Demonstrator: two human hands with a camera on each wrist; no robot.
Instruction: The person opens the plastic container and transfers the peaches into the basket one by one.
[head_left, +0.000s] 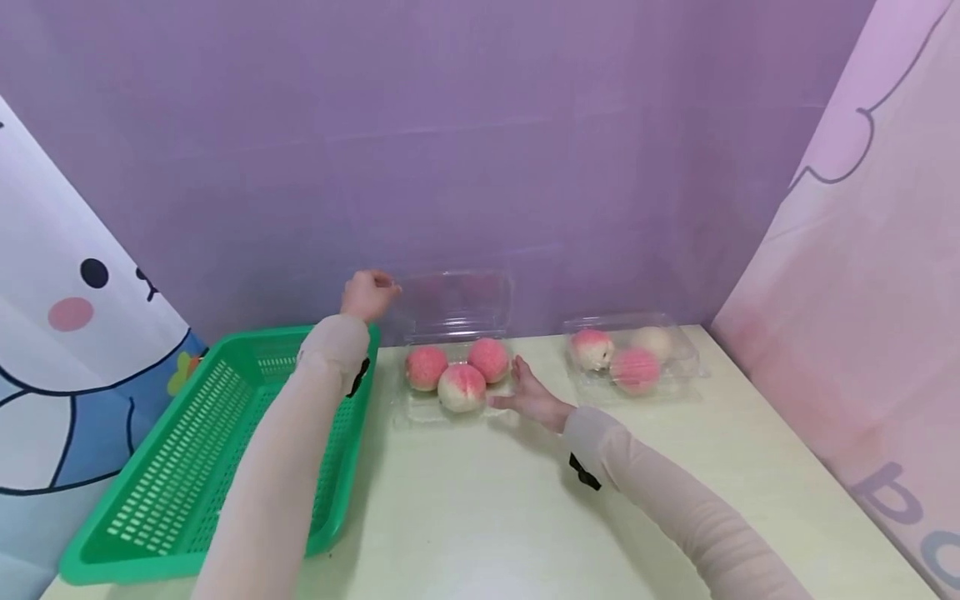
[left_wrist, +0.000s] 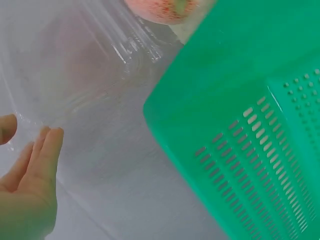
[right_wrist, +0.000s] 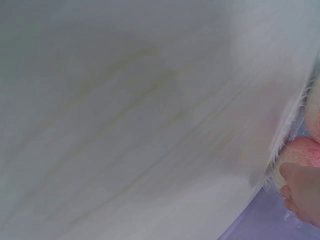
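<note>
A clear plastic clamshell box [head_left: 420, 408] stands with its lid [head_left: 453, 304] raised against the back curtain. Inside are three pink-and-cream peaches, the front one [head_left: 462, 388] paler than the others. At the lid's left edge is my left hand [head_left: 369, 294]; in the left wrist view its fingers [left_wrist: 49, 150] are fairly straight, with the thumb apart, right by the lid's corner. My right hand [head_left: 536, 398] is at the box's right side, thumb and fingers spread beside the peaches. The right wrist view shows that hand [right_wrist: 305, 187] overlapping a peach [right_wrist: 302, 150].
A large green plastic basket [head_left: 345, 492] stands on the left of the pale table [head_left: 465, 517], under my left forearm. Farther right is another clear box [head_left: 678, 329] containing three peaches. A purple curtain [head_left: 480, 150] hangs behind, with printed curtains at both sides.
</note>
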